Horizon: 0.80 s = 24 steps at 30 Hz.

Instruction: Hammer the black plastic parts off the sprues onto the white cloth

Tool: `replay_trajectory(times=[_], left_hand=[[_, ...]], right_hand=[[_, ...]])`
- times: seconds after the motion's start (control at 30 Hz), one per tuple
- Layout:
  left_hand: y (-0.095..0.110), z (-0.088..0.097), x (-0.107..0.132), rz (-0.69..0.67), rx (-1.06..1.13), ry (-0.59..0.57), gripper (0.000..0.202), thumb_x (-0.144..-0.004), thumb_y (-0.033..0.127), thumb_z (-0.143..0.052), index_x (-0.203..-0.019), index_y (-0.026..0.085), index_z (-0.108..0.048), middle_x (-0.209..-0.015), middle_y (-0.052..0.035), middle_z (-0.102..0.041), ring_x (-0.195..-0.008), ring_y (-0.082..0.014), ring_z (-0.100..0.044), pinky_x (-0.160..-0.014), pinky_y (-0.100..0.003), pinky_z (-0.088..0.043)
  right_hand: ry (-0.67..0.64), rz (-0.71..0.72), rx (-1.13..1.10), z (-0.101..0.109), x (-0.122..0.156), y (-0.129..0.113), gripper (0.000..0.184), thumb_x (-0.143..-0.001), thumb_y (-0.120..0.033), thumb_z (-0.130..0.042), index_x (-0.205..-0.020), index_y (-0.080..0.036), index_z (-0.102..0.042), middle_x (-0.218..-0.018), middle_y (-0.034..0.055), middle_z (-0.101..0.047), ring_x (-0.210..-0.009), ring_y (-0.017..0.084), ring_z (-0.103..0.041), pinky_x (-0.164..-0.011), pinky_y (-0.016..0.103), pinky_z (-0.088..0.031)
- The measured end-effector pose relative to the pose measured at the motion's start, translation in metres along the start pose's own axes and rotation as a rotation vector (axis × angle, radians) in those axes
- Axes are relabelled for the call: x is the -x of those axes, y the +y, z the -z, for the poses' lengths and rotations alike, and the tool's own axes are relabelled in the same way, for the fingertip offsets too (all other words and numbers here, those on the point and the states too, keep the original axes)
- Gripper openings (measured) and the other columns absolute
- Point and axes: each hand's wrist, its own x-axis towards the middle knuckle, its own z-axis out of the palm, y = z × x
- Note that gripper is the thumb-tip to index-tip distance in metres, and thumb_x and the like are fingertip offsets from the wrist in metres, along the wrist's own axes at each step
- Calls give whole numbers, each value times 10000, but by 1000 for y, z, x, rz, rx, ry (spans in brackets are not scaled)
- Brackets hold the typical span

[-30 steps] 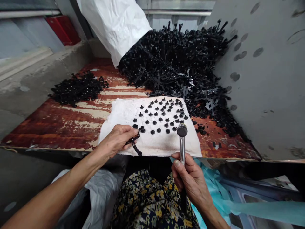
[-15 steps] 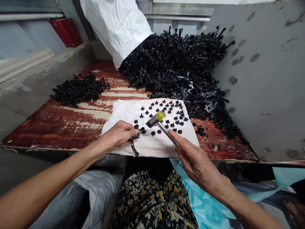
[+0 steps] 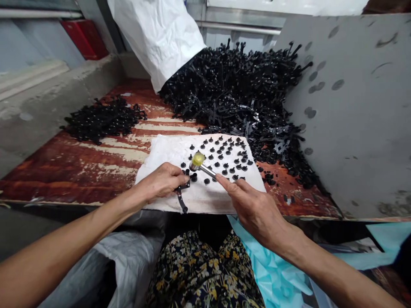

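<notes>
My right hand (image 3: 252, 201) is closed around the metal handle of a small mallet (image 3: 198, 160) with a yellow end, its index finger lying along the handle. The mallet head hovers just right of and above my left fingers. In the pinch of my left hand (image 3: 165, 180) is a black bracket (image 3: 181, 201), whose curved arm hangs toward the front edge of a white cloth (image 3: 205, 201). Part of the bracket hides behind my fingers. Several small black pegs with round bases (image 3: 217, 164) stand on the cloth to the right.
A large heap of black brackets (image 3: 231, 90) spills from a white sack (image 3: 160, 38) at the back. To the left lies a smaller black pile (image 3: 104, 119) on the worn red board (image 3: 48, 171). A grey panel (image 3: 359, 119) borders the right side.
The mallet has moved left, nearer my left hand, and its yellow end has turned more toward me. My left hand keeps the bracket in about the same place.
</notes>
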Motion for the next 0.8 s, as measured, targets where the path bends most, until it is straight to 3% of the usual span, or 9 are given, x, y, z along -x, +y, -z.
replay_trajectory(times=[0.13,0.3,0.53,0.73,0.8], left_hand=[[-5,1,-1,-48,-76,8,287,-725,371,-569,-518,194,-479,-395,68,-330,-372,-68,-253,-398,-227,-142],[-9,2,-3,-95,-130,36,276,-703,388,-554,-517,198,-483,-415,55,-366,-404,-86,-314,-414,-231,-185],[-8,3,-2,-127,-161,74,308,-686,397,-579,-479,194,-475,-408,53,-360,-417,-82,-292,-418,-229,-176],[-8,3,-1,-73,-99,37,279,-684,399,-576,-511,196,-494,-409,53,-368,-404,-86,-301,-415,-232,-177],[-9,3,-1,-95,-80,26,301,-688,415,-581,-506,198,-481,-406,58,-354,-398,-80,-280,-414,-230,-165]], right_hand=[[156,-6,-89,1,3,-5,596,-944,-47,-395,-1503,-247,-341,-796,15,-552,-604,147,-538,-544,248,-502],[9,2,12,-5,7,-4,609,-910,-16,-353,-1480,-228,-386,-779,17,-560,-547,147,-505,-452,240,-456],[140,0,-74,2,6,-4,680,-927,-32,-386,-1552,-265,-258,-803,16,-558,-640,154,-567,-578,263,-527],[-12,-20,-9,-5,10,-6,652,-898,-16,-358,-1508,-247,-365,-805,33,-588,-604,161,-555,-493,257,-489],[96,-22,-93,-5,10,-8,672,-918,-26,-380,-1539,-271,-300,-846,38,-595,-647,164,-567,-547,275,-516]])
